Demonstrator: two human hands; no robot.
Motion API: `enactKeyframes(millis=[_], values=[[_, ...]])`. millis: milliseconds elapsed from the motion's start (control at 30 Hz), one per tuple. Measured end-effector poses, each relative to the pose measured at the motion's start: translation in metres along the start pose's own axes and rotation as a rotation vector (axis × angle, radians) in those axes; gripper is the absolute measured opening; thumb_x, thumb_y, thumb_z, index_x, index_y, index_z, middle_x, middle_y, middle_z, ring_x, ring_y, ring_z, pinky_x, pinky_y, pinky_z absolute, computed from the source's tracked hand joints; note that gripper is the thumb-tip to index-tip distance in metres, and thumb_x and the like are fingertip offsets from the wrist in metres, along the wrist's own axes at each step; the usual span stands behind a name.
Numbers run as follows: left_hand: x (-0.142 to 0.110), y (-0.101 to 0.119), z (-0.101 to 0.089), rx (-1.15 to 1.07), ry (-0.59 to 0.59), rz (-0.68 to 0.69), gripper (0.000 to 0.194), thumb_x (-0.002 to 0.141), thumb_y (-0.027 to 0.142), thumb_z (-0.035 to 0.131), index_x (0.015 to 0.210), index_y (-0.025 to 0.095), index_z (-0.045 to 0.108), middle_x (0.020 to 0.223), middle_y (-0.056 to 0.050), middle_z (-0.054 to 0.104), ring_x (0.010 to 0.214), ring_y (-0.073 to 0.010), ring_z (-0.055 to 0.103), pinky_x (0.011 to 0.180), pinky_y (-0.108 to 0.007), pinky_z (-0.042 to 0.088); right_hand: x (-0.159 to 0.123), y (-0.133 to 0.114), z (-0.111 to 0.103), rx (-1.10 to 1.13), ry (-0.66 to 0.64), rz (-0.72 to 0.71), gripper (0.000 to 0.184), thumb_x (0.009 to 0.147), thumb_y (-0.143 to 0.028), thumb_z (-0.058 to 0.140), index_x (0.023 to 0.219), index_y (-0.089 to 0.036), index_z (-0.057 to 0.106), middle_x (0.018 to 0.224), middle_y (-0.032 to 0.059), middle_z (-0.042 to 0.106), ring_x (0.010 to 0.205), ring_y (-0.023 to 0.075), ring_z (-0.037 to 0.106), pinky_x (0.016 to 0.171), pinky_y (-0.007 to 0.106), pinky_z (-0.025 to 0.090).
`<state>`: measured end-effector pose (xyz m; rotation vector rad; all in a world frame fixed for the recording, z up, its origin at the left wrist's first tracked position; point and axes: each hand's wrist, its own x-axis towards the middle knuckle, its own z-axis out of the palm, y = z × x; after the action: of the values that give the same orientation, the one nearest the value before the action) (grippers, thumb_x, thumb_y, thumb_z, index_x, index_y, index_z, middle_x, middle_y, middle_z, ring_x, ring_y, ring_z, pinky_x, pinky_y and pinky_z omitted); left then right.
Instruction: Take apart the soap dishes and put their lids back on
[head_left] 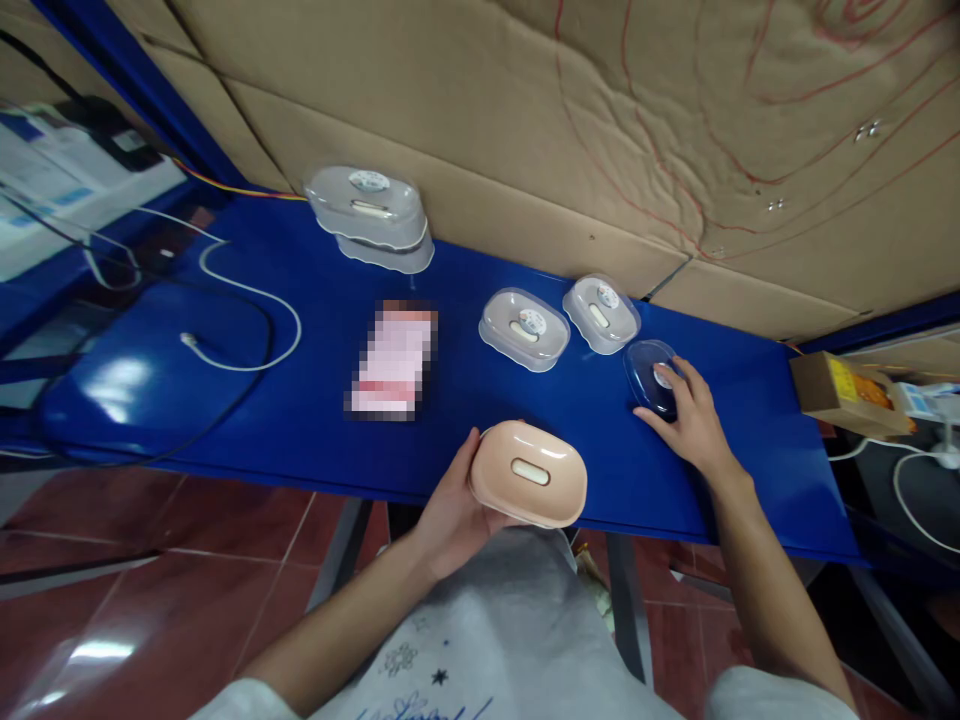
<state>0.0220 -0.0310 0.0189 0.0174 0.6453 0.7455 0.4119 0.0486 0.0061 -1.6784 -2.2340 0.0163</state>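
My left hand (461, 510) is wrapped round the left end of a peach-coloured oval soap dish (551, 495), holding it over the table's front edge. The dish has a pale raised bar in a slot at its middle. To the right, my right hand (694, 420) grips a clear oval lid (646, 372) lying on the blue table (600, 460). Its thumb is at the near edge and its fingers reach over the top by a round sticker. Just beyond lie two greyish soap boxes with clear lids and stickers, one box (510, 345) left of the other box (592, 328).
Stacked clear-lidded boxes (360, 225) stand at the back left against the cardboard wall (480, 180). A blurred-out pink rectangle (394, 360) lies left of centre. A white cable (296, 325) curls across the left side. A small cardboard box (847, 400) sits past the right end.
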Motion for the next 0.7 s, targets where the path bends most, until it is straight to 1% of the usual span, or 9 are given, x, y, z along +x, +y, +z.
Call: enactKeyframes(millis=[67, 133, 233, 267, 333, 400, 467, 567, 700], values=[[-0.001, 0.000, 0.000, 0.001, 0.013, 0.004, 0.069, 0.098, 0.073, 0.059, 0.151, 0.029, 0.063, 0.149, -0.011, 0.070, 0.141, -0.0401, 0.061, 0.106, -0.053, 0.057, 0.010, 0.007, 0.002, -0.003, -0.007, -0.007, 0.064, 0.104, -0.055, 0.064, 0.160, -0.026, 0.050, 0.170, 0.0227, 0.044, 0.158, 0.0447, 0.043, 0.128, 0.064, 0.038], [-0.001, 0.000, -0.001, 0.004, 0.026, 0.010, 0.068, 0.100, 0.074, 0.057, 0.151, 0.029, 0.063, 0.147, -0.011, 0.071, 0.140, -0.0396, 0.062, 0.106, -0.052, 0.057, 0.015, 0.005, 0.001, -0.008, 0.015, -0.001, 0.058, 0.107, -0.051, 0.059, 0.160, -0.029, 0.051, 0.171, 0.0205, 0.044, 0.162, 0.0463, 0.035, 0.130, 0.069, 0.028], [0.000, -0.001, -0.001, 0.009, 0.033, 0.013, 0.066, 0.102, 0.072, 0.053, 0.152, 0.030, 0.062, 0.145, -0.009, 0.073, 0.140, -0.0372, 0.063, 0.106, -0.049, 0.057, 0.013, -0.021, -0.007, -0.003, 0.050, -0.004, 0.054, 0.110, -0.046, 0.052, 0.162, -0.033, 0.048, 0.175, 0.0159, 0.040, 0.168, 0.0449, 0.022, 0.132, 0.073, 0.016], [0.000, -0.002, -0.001, 0.012, 0.032, 0.014, 0.066, 0.102, 0.072, 0.053, 0.152, 0.030, 0.061, 0.145, -0.009, 0.073, 0.140, -0.0364, 0.063, 0.105, -0.048, 0.057, 0.010, -0.036, -0.010, 0.022, 0.038, -0.030, 0.055, 0.112, -0.045, 0.049, 0.164, -0.032, 0.045, 0.176, 0.0153, 0.039, 0.168, 0.0427, 0.022, 0.133, 0.071, 0.018], [0.003, -0.003, 0.000, 0.017, 0.021, 0.016, 0.068, 0.101, 0.073, 0.055, 0.153, 0.030, 0.061, 0.146, -0.009, 0.072, 0.140, -0.0360, 0.063, 0.105, -0.047, 0.057, 0.001, -0.076, -0.014, 0.107, -0.035, -0.136, 0.061, 0.111, -0.055, 0.048, 0.168, -0.035, 0.038, 0.175, 0.0108, 0.042, 0.164, 0.0348, 0.037, 0.132, 0.058, 0.035], [0.005, -0.005, 0.001, 0.024, -0.003, 0.014, 0.071, 0.099, 0.075, 0.057, 0.153, 0.029, 0.061, 0.146, -0.009, 0.072, 0.140, -0.0370, 0.063, 0.105, -0.047, 0.057, -0.008, -0.118, -0.012, 0.307, -0.236, -0.352, 0.092, 0.098, -0.078, 0.058, 0.172, -0.031, 0.031, 0.179, 0.0141, 0.033, 0.164, 0.0389, 0.036, 0.129, 0.060, 0.042], [0.008, -0.005, 0.002, 0.024, -0.020, 0.010, 0.073, 0.098, 0.077, 0.056, 0.151, 0.027, 0.062, 0.144, -0.011, 0.073, 0.139, -0.0370, 0.063, 0.107, -0.047, 0.056, -0.016, -0.153, -0.006, 0.380, -0.349, -0.433, 0.108, 0.088, -0.081, 0.071, 0.172, -0.030, 0.028, 0.180, 0.0149, 0.031, 0.164, 0.0400, 0.035, 0.126, 0.061, 0.045], [0.010, -0.004, 0.001, 0.001, -0.022, 0.018, 0.074, 0.100, 0.079, 0.051, 0.146, 0.022, 0.066, 0.141, -0.012, 0.075, 0.139, -0.0352, 0.063, 0.112, -0.045, 0.052, -0.022, -0.179, 0.005, 0.463, -0.310, -0.375, 0.089, 0.096, -0.060, 0.075, 0.170, -0.030, 0.034, 0.178, 0.0143, 0.035, 0.165, 0.0368, 0.034, 0.126, 0.059, 0.046], [0.008, -0.003, 0.001, 0.003, -0.028, 0.053, 0.075, 0.102, 0.077, 0.049, 0.150, 0.020, 0.064, 0.142, -0.012, 0.075, 0.142, -0.0352, 0.062, 0.118, -0.047, 0.048, -0.019, -0.174, 0.009, 0.584, -0.218, -0.301, 0.070, 0.103, -0.057, 0.065, 0.164, -0.029, 0.043, 0.174, 0.0150, 0.041, 0.162, 0.0374, 0.040, 0.126, 0.060, 0.044]])
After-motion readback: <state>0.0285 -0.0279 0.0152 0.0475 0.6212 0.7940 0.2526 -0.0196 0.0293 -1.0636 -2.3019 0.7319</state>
